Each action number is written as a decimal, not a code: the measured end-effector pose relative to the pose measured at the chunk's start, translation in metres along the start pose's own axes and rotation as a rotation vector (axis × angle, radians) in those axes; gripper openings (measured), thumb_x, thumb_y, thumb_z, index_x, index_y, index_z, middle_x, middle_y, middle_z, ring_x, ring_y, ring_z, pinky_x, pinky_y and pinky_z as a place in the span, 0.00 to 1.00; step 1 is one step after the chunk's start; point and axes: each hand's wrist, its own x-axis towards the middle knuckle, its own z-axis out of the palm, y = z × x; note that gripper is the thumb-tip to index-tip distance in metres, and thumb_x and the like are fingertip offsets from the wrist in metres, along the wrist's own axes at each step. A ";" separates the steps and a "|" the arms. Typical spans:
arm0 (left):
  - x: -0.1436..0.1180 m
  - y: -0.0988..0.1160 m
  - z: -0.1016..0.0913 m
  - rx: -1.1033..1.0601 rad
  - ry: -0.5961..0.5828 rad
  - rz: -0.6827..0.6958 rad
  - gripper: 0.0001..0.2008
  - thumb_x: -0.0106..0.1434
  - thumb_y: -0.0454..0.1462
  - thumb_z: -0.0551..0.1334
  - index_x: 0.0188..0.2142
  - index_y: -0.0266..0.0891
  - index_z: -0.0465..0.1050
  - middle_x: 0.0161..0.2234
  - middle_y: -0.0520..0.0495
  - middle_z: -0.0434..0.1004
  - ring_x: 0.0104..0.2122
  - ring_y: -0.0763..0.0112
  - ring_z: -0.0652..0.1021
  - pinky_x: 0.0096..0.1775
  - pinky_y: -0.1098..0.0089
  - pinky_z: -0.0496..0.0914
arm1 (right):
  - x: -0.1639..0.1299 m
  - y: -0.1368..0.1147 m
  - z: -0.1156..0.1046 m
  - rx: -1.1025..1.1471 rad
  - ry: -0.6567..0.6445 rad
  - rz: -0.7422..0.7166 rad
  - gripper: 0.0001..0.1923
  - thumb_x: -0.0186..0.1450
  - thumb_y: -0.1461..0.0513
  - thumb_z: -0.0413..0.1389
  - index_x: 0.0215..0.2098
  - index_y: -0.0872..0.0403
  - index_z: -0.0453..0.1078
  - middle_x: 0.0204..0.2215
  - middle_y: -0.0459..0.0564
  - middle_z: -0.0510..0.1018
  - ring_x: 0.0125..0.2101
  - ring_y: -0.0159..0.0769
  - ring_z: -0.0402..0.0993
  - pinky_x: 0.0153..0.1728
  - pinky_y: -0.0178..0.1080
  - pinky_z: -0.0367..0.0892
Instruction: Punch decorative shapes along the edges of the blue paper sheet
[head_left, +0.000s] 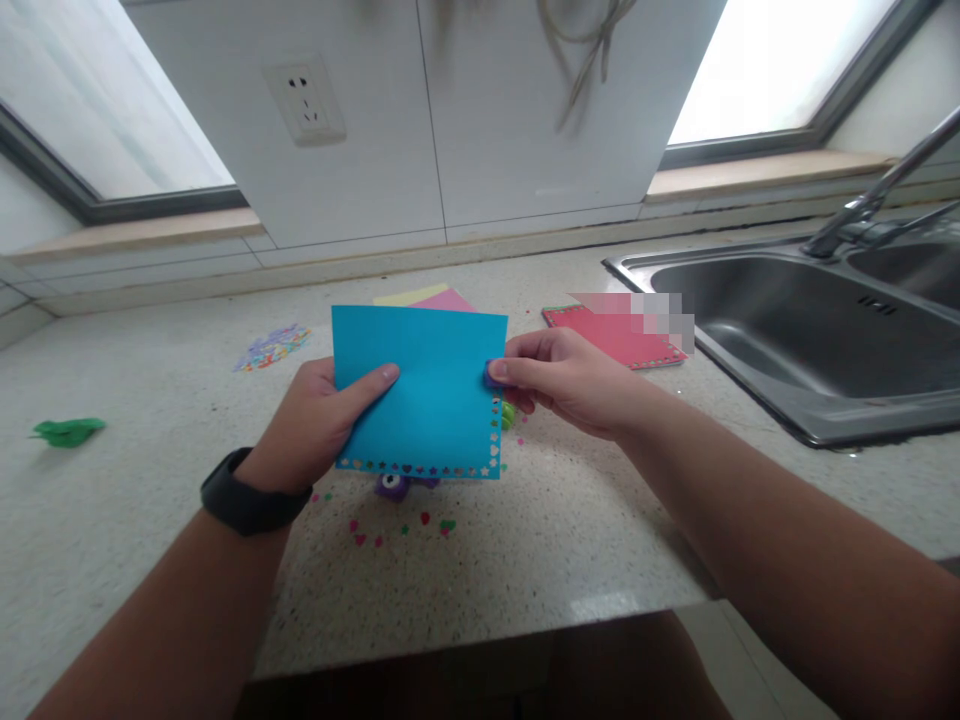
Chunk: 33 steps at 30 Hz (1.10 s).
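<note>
A blue paper sheet is held up above the countertop, with small shapes punched along its bottom and lower right edges. My left hand grips its left side, thumb on the front. My right hand pinches a small blue punch onto the sheet's right edge. A purple punch and a green one lie on the counter just behind the sheet, partly hidden.
A red punched sheet lies by the steel sink at right. Pink and yellow sheets sit behind the blue one. Confetti bits and a scrap pile dot the counter; a green piece lies far left.
</note>
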 end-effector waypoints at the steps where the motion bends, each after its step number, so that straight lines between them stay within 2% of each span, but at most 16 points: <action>1: 0.000 0.000 0.000 0.003 0.001 0.003 0.29 0.59 0.52 0.68 0.53 0.35 0.75 0.43 0.38 0.82 0.37 0.51 0.82 0.36 0.57 0.79 | 0.000 0.000 0.000 -0.001 -0.001 0.001 0.19 0.64 0.51 0.63 0.27 0.58 0.69 0.23 0.46 0.69 0.24 0.28 0.64 0.26 0.35 0.56; 33: 0.000 0.002 0.001 0.015 0.001 0.017 0.28 0.59 0.52 0.67 0.51 0.35 0.76 0.44 0.38 0.82 0.36 0.52 0.82 0.36 0.58 0.79 | 0.001 0.002 -0.001 0.010 0.012 -0.009 0.19 0.63 0.51 0.63 0.27 0.58 0.69 0.23 0.45 0.68 0.24 0.28 0.63 0.26 0.36 0.57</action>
